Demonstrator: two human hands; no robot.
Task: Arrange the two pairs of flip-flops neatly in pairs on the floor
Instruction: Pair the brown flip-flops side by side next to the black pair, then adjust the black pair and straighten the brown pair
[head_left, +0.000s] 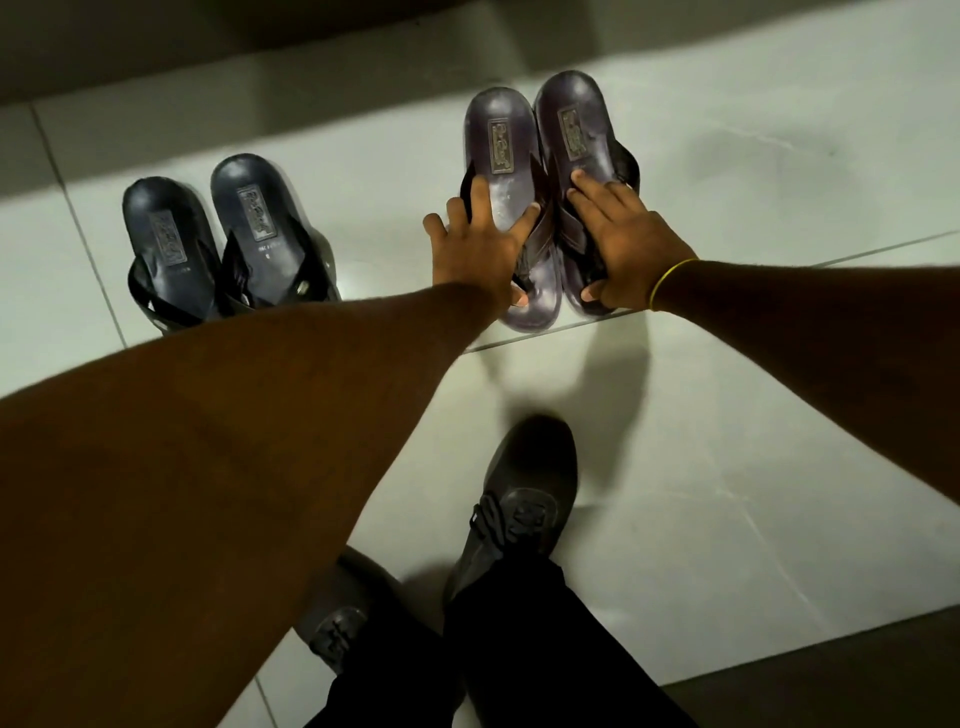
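Two pairs of flip-flops lie on the pale tiled floor (753, 415). The dark blue-black pair sits at the left, its left flip-flop (169, 244) touching its right one (260, 218), heels pointing away from me. The brownish-purple pair lies at the right, side by side. My left hand (475, 249) grips the left brown flip-flop (501, 150) across its strap, thumb at the toe end. My right hand (618, 244) grips the right brown flip-flop (574, 119) the same way. A yellow band circles my right wrist.
My two dark laced shoes (524, 499) and black trouser legs stand on the tiles below the hands. A grey wall base (260, 88) runs along the far side behind the flip-flops. Darker flooring shows at the bottom right corner.
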